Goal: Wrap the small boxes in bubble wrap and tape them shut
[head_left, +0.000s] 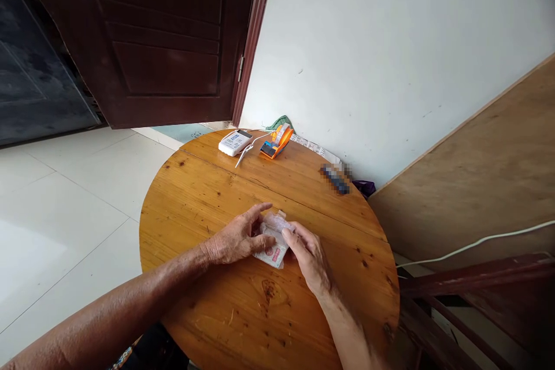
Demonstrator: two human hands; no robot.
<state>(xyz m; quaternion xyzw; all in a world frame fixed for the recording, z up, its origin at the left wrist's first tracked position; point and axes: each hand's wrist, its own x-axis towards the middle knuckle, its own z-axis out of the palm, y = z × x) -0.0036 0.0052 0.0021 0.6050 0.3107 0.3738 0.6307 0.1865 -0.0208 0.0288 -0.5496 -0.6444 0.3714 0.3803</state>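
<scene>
A small flat whitish packet [277, 258] in clear plastic wrap, with red marks on its face, lies at the middle of the wooden table. From its left side my left hand [237, 239] holds it, the thumb pressed on its face and the index finger stretched out past the far edge. My right hand [313, 259] pinches the wrap at the packet's upper right edge between thumb and fingers. Crinkled film [276, 222] stands up along the far side. Some of my fingertips are hidden.
On the far part of the round table [195, 202] are a white box-like device [235, 143] with a white cable, an orange tape dispenser [276, 141] and a blurred dark object [335, 179]. Beyond stand a white wall [368, 69] and a dark red door [169, 40].
</scene>
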